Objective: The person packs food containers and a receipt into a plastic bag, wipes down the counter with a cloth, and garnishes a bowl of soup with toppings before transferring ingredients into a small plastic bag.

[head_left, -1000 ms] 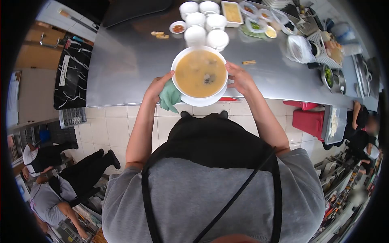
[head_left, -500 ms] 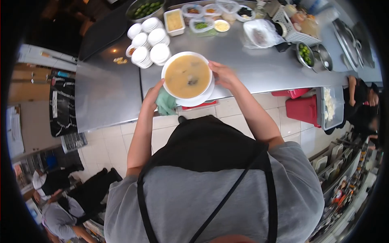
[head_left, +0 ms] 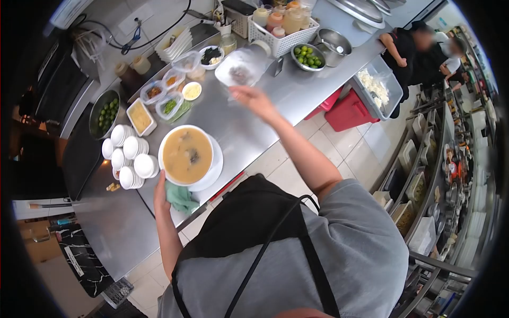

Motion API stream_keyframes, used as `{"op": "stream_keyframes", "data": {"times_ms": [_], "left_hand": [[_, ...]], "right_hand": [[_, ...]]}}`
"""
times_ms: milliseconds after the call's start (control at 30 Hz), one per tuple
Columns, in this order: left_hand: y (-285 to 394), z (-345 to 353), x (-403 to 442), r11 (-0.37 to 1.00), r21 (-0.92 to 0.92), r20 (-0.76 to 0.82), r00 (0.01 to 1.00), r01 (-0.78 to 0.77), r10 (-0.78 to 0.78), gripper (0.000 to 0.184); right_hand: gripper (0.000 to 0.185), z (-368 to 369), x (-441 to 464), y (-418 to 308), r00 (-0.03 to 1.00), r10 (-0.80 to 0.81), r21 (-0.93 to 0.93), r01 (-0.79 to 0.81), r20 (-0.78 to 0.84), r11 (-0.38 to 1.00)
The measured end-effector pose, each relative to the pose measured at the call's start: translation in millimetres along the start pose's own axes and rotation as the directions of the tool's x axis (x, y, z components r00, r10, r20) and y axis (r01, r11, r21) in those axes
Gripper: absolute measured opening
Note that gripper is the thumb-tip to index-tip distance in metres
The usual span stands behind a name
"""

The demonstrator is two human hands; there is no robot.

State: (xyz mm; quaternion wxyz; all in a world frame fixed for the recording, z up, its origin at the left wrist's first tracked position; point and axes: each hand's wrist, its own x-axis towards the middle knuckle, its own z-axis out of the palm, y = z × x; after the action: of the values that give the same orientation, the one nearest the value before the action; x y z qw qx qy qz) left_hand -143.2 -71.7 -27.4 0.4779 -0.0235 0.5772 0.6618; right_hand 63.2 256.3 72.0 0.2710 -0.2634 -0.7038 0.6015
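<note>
A white bowl of cloudy yellowish soup (head_left: 186, 155) rests on a white plate (head_left: 216, 168) near the counter's front edge. My left hand (head_left: 160, 192) is at the bowl's lower left rim, beside a green cloth (head_left: 181, 198); its fingers are partly hidden by the bowl. Away from the bowl, my right hand (head_left: 254, 102) reaches over the counter just below a clear plastic bag (head_left: 241, 66). That hand is blurred, and how its fingers are set is unclear. Stacks of small white bowls (head_left: 133, 148) stand left of the soup.
Behind the soup are a tray of yellow food (head_left: 140, 117), small topping tubs (head_left: 168, 107) and a bowl of limes (head_left: 107, 112). A bottle basket (head_left: 283, 34) and another lime bowl (head_left: 308, 57) stand farther right. People in black (head_left: 398, 55) are beyond a bin (head_left: 377, 87).
My right hand has let go of the bowl and moved out toward the plastic bag. My left hand stays at the bowl. The view has turned toward the right side of the counter.
</note>
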Motion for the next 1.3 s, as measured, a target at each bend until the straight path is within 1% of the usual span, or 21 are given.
{"op": "stream_keyframes", "data": {"times_ms": [67,167,200,233,300,333,400,433,533,667,800,867,900,933,967,1000,1033,1100,1167,1233,1300], "left_hand": [[3,6,-7,1.000,0.021,-0.017,1.000,-0.011,0.011,0.052],[0,9,-10,0.999,0.033,-0.056,0.998,-0.028,0.030,0.054],[-2,10,-10,0.999,0.020,-0.074,0.997,-0.032,0.033,0.055],[-2,14,-12,0.999,0.018,-0.074,0.996,-0.040,0.041,0.055],[-5,20,-20,0.996,0.023,-0.175,0.981,-0.084,0.087,0.059],[-10,14,-22,0.996,0.020,-0.179,0.980,-0.089,0.091,0.059],[-19,-1,-24,0.999,-0.014,-0.260,0.965,-0.037,0.032,0.060],[-24,2,-27,0.999,-0.017,-0.263,0.964,-0.041,0.035,0.060],[-35,10,-32,0.996,-0.040,-0.429,0.902,-0.077,0.053,0.054],[-48,-12,-23,0.995,-0.052,-0.499,0.866,-0.080,0.044,0.050],[-51,-15,-23,0.989,-0.083,-0.455,0.888,-0.118,0.068,0.044],[-51,-18,-22,0.988,-0.101,-0.425,0.903,-0.114,0.061,0.045],[-53,-18,-22,0.986,-0.124,-0.393,0.918,-0.111,0.054,0.043],[-51,-18,-25,0.982,-0.151,-0.371,0.927,-0.114,0.051,0.042],[-43,-4,-33,0.994,0.030,-0.420,0.901,-0.106,0.109,0.039],[-53,-18,-26,0.987,-0.020,-0.414,0.900,-0.160,0.138,0.037],[-49,-6,-31,0.983,-0.021,-0.446,0.882,-0.182,0.154,0.037],[-47,-6,-35,0.989,-0.042,-0.443,0.890,-0.144,0.111,0.038],[-53,-17,-27,0.956,-0.226,-0.396,0.914,-0.187,0.086,0.037],[-57,-30,-16,0.953,-0.258,-0.388,0.920,-0.157,0.046,0.037],[-59,-30,-16,0.950,-0.259,-0.409,0.911,-0.176,0.057,0.037]], "right_hand": [[0.026,-64,21,-11,0.966,-0.198,-0.203,0.163,-0.167,0.966],[0.017,-185,64,5,0.769,-0.466,-0.612,0.124,-0.438,0.781],[0.017,-231,78,18,0.733,-0.471,-0.648,0.054,-0.491,0.760],[0.020,-257,79,3,0.689,-0.391,-0.668,-0.182,-0.610,0.721],[0.024,-339,105,32,0.649,-0.325,-0.692,-0.453,-0.688,0.562],[0.024,-371,115,48,0.651,-0.327,-0.695,-0.447,-0.685,0.564],[0.024,-419,133,73,0.642,-0.183,-0.665,-0.692,-0.745,0.280],[0.024,-427,139,79,0.645,-0.185,-0.668,-0.688,-0.742,0.282],[0.029,-443,155,83,0.779,0.235,-0.778,-0.617,-0.582,0.119],[0.028,-452,170,82,0.826,0.260,-0.847,-0.529,-0.500,0.053],[0.018,-478,145,62,0.863,-0.131,-0.869,-0.465,-0.487,0.171],[0.017,-467,121,41,0.851,-0.181,-0.870,-0.487,-0.493,0.077],[0.016,-458,112,40,0.806,-0.226,-0.837,-0.530,-0.546,0.135],[0.018,-479,107,65,0.855,-0.327,-0.908,-0.419,-0.402,0.022],[0.016,-487,109,69,0.861,-0.273,-0.889,-0.457,-0.430,-0.040],[0.019,-493,107,66,0.897,-0.304,-0.923,-0.369,-0.322,-0.111],[0.024,-468,103,36,0.886,-0.359,-0.953,-0.300,-0.293,0.039],[0.030,-402,96,-22,0.934,-0.248,-0.859,-0.102,-0.256,0.502],[0.026,-298,78,-71,0.983,-0.172,-0.683,0.080,-0.067,0.726],[0.032,-204,58,-94,0.962,-0.105,-0.600,0.239,0.250,0.764],[0.038,-120,46,-85,0.858,-0.112,-0.496,0.391,0.501,0.775]]}}
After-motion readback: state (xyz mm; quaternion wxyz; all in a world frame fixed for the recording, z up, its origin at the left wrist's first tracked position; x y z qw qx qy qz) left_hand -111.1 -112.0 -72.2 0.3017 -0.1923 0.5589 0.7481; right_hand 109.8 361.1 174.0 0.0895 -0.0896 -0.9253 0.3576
